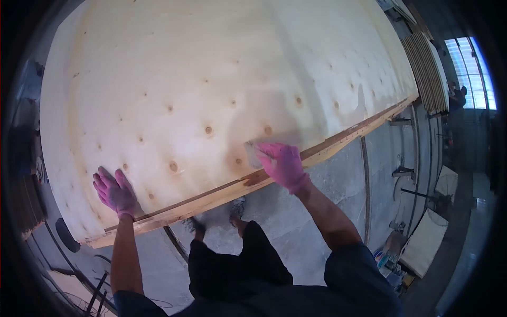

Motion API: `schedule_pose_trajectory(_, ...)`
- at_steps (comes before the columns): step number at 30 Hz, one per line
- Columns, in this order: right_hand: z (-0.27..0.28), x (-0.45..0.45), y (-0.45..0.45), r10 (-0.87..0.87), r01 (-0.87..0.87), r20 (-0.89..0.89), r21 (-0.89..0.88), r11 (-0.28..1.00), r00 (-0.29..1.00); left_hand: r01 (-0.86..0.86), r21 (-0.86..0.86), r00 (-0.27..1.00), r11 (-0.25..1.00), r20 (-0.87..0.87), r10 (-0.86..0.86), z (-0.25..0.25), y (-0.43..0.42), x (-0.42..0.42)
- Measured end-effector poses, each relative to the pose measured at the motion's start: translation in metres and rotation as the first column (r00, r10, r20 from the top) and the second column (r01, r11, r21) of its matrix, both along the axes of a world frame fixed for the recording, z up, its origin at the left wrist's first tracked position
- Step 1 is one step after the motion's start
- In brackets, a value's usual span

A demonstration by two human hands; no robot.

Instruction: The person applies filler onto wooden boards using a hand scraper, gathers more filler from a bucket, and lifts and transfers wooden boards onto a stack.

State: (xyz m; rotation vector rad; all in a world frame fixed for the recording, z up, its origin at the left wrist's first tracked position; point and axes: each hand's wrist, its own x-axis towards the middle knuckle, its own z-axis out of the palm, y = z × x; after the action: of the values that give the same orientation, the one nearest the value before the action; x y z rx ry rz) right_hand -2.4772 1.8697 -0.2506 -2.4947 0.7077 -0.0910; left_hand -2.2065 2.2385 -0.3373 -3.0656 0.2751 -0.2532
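A large pale plywood sheet [206, 84] with several brown knots lies in front of me, its near edge running along a stack of wood. My left hand [114, 191], in a pink glove, rests flat on the sheet near its left front corner, fingers spread. Also gloved in pink, my right hand [285, 164] is closed around a putty knife [254, 156] close to the front edge. The thin blade points left over the sheet beside a knot; whether it touches the surface I cannot tell.
Stacked sheets [425, 71] stand at the back right, with a person [457, 98] beyond them. Metal rails [365, 179] run across the grey floor [327, 193]. Pale boards [424, 243] and containers [388, 264] lie at the lower right. My feet are below the front edge.
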Motion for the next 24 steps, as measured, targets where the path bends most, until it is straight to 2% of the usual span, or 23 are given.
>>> schedule_pose_trajectory(3,-0.014,-0.019,0.043,0.007,0.002,0.046,-0.176,0.984,0.999,0.016,-0.005,1.000,1.000,0.014,-0.016,-0.001,-0.005,0.003)
schedule_pose_trajectory(6,-0.017,0.000,0.086,0.019,-0.021,-0.016,-0.149,0.989,1.000,0.025,-0.029,1.000,0.999,0.014,-0.024,0.002,-0.007,0.001)
schedule_pose_trajectory(7,-0.017,0.011,0.091,-0.085,0.095,-0.084,0.122,0.988,0.993,0.025,-0.041,1.000,0.999,0.012,-0.024,0.005,-0.007,0.000)
schedule_pose_trajectory(8,-0.019,0.029,0.087,-0.166,0.219,-0.170,0.374,0.901,0.971,0.038,-0.069,0.999,0.997,0.039,-0.035,0.005,-0.006,0.000)
schedule_pose_trajectory(10,-0.027,0.049,0.086,-0.204,0.208,-0.047,0.341,0.917,0.978,0.217,-0.134,0.976,0.967,0.013,-0.217,0.013,0.011,0.010)
schedule_pose_trajectory(11,-0.038,0.050,0.082,-0.103,0.099,0.162,0.037,0.994,0.981,0.291,-0.163,0.956,0.943,0.004,-0.294,0.018,0.023,0.015)
schedule_pose_trajectory(12,-0.048,0.051,0.076,0.057,0.039,0.324,-0.282,0.959,0.944,0.372,-0.132,0.922,0.919,-0.063,-0.382,0.024,0.051,0.034)
schedule_pose_trajectory(13,-0.053,0.048,0.063,0.203,-0.052,0.325,-0.420,0.906,0.924,0.362,-0.068,0.931,0.930,-0.015,-0.364,0.019,0.091,0.056)
schedule_pose_trajectory(14,-0.055,0.047,0.052,0.347,-0.134,0.305,-0.550,0.825,0.887,0.283,-0.101,0.956,0.954,0.110,-0.271,-0.019,0.156,0.088)
schedule_pose_trajectory(15,-0.048,0.058,0.050,0.054,0.005,0.232,-0.249,0.968,0.971,0.064,0.002,0.998,0.998,0.017,-0.064,-0.015,0.202,0.098)
schedule_pose_trajectory(16,-0.036,0.070,0.052,-0.209,0.206,0.054,0.048,0.977,0.976,0.003,0.004,1.000,1.000,0.013,-0.003,-0.007,0.222,0.095)
schedule_pose_trajectory(17,-0.048,0.063,0.057,-0.213,0.212,0.004,0.020,0.977,0.977,-0.054,0.014,0.999,0.998,0.001,0.054,-0.003,0.239,0.092)
schedule_pose_trajectory(19,-0.064,0.055,0.070,-0.218,0.215,-0.099,-0.035,0.976,0.971,-0.046,0.009,0.999,0.999,-0.016,0.047,0.005,0.234,0.089)
schedule_pose_trajectory(21,-0.057,0.042,0.124,-0.126,0.128,0.018,-0.146,0.981,0.992,-0.067,0.006,0.998,0.998,0.002,0.067,0.007,0.229,0.089)
schedule_pose_trajectory(23,-0.052,0.054,0.169,-0.108,0.123,0.094,-0.174,0.977,0.990,-0.086,0.043,0.996,0.995,0.028,0.085,0.000,0.234,0.092)
schedule_pose_trajectory(24,-0.051,0.058,0.191,-0.099,0.118,0.113,-0.172,0.978,0.989,-0.049,-0.003,0.998,0.999,0.032,0.049,0.001,0.236,0.092)
